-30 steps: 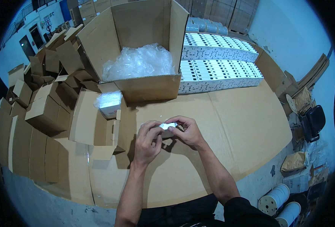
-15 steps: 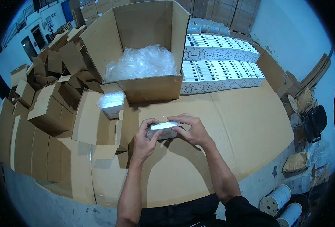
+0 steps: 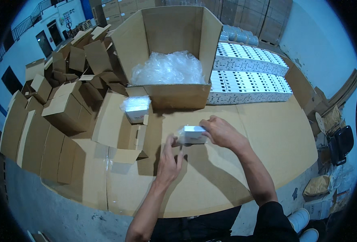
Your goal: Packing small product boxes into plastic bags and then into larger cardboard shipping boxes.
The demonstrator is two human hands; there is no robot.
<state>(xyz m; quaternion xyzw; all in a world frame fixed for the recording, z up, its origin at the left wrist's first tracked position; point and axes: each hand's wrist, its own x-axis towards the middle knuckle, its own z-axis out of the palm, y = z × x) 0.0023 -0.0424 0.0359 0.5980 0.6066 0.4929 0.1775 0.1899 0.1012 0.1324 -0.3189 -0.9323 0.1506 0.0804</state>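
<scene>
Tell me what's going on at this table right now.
A person stands at a cardboard-covered table holding a small white box wrapped in clear plastic. The right hand grips it from the right side, while the left hand touches its left end with raised fingers. A similar wrapped box sits in an open carton to the left. Behind them is a large open carton of plastic wrap.
</scene>
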